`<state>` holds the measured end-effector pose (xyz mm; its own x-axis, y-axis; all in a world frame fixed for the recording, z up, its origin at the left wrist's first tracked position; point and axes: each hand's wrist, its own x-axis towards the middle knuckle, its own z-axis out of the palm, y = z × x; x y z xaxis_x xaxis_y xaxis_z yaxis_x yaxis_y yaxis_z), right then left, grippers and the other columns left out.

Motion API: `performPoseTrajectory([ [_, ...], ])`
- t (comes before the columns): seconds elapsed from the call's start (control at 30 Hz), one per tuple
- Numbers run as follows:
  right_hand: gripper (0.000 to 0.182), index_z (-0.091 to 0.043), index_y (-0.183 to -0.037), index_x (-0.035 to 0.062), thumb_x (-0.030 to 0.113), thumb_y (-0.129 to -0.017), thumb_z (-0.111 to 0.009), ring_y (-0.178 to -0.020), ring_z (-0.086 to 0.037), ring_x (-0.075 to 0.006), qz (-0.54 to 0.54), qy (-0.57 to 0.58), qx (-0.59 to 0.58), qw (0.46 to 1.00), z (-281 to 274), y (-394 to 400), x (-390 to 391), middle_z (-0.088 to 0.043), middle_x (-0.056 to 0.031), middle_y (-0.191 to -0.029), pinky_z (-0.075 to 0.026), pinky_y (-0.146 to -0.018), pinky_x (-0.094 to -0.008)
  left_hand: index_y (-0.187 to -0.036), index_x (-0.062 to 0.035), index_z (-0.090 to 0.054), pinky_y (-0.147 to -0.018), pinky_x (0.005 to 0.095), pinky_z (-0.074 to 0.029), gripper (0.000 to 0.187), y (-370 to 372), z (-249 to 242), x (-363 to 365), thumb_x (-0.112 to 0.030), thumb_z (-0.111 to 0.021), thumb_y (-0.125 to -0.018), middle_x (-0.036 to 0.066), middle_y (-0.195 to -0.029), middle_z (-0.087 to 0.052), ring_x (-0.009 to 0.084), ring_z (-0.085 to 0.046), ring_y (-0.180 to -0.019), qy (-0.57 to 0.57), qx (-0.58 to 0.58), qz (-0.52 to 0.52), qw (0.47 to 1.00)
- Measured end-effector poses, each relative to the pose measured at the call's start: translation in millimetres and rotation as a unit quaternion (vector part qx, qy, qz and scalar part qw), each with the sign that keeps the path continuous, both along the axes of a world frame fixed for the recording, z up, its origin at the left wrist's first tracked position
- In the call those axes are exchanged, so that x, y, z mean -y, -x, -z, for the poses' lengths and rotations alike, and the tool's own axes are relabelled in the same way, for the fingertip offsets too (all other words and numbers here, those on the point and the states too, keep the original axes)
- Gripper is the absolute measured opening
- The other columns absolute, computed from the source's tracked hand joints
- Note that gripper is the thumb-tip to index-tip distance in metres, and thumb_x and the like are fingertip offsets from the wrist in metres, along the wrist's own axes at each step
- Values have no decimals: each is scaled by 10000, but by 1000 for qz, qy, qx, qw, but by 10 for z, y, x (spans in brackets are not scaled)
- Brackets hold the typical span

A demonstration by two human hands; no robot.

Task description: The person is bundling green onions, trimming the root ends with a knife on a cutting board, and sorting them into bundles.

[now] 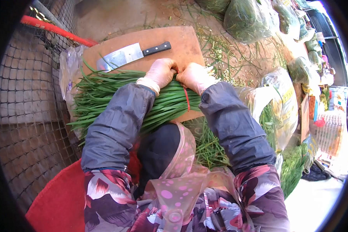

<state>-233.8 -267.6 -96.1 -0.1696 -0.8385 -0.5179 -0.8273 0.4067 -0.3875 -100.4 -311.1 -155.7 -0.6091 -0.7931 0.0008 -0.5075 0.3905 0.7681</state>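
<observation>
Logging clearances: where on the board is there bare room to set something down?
On the board, beyond the knife to the far edge, and between knife handle and right edge. Crowded nearer: green stalks, left hand, right hand.

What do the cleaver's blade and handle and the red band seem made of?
Blade: metal, likely steel; grey, with a bright sheen.
Handle: black plastic or wood, unclear; pale rivet-like dots.
Red band: possibly rubber or plastic; thin, curving across the green stalks; finish unclear.
</observation>
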Motion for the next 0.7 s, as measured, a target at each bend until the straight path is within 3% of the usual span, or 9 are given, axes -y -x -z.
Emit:
performPoseTrajectory([
  [0.17,270,-721,-756,50,308,-763,-640,-667,-668,-273,-4,61,120,991,-41,195,-286,-667,-112,-638,-516,-687,-365,-746,-63,-572,-688,411,-516,60,70,-360,-158,-115,-581,-716,117,-791,-583,308,-609,-816,301,134,68,942],
  [0.2,388,-703,-944,23,350,-735,-700,-749,-673,-279,-33,130,43,990,-128,207,-400,-687,-144,-770,-510,-713,-358,-751,-59,-578,-689,410,-516,62,88,-435,-189,-118,-579,-734,125,-826,-596,319,-613,-806,301,148,77,939],
  [0.27,696,-543,-1260,45,381,-691,-759,-1049,-611,-279,-131,269,11,954,-399,339,-588,-634,-181,-1114,-472,-893,-371,-757,-45,-593,-672,403,-506,74,100,-545,-196,-117,-588,-743,145,-822,-611,336,-614,-804,215,185,55,957],
  [0.3,696,-543,-1260,45,381,-691,-759,-1049,-611,-279,-125,271,15,954,-361,348,-618,-634,-181,-1114,-472,-893,-371,-757,-45,-593,-672,403,-506,74,88,-579,-194,-117,-588,-743,145,-822,-611,336,-614,-804,217,190,59,956],
  [0.37,1141,-298,-1426,40,559,-548,-809,-1310,-383,-378,-334,198,-209,898,-222,377,-677,-430,-211,-1385,-287,-1097,-473,-751,-20,-585,-604,372,-478,80,112,-653,-170,-100,-590,-744,128,-710,-593,291,-615,-695,73,188,47,978],
  [0.4,1141,-298,-1426,40,559,-548,-809,-1310,-383,-378,-328,200,-207,900,-180,389,-702,-430,-211,-1385,-287,-1097,-473,-751,-20,-585,-604,372,-478,80,145,-687,-192,-100,-590,-744,128,-710,-593,291,-615,-695,76,192,51,977],
  [0.47,1318,-252,-1434,14,666,-431,-806,-1368,-271,-413,-326,142,-160,921,-82,393,-734,-353,-215,-1439,-133,-1149,-521,-735,-18,-565,-513,327,-417,85,164,-726,-278,-95,-596,-722,58,-614,-525,191,-544,-580,-220,111,-14,969],
  [0.53,1357,-258,-1430,11,733,-404,-774,-1366,-287,-398,-315,160,-162,921,9,386,-775,-346,-213,-1445,-135,-1149,-514,-745,-54,-545,-444,258,-333,68,145,-961,-466,-83,-583,-697,-2,-625,-489,98,-443,-533,-368,46,-25,928],
  [0.7,1327,-240,-1456,67,644,-418,-833,-1381,-261,-375,-280,172,-133,935,160,441,-921,-308,-175,-1477,-138,-1142,-537,-766,-45,-534,-529,232,-377,55,-44,-890,-1046,-16,-518,-722,-17,-678,-497,84,-446,-599,-321,14,47,946],
])
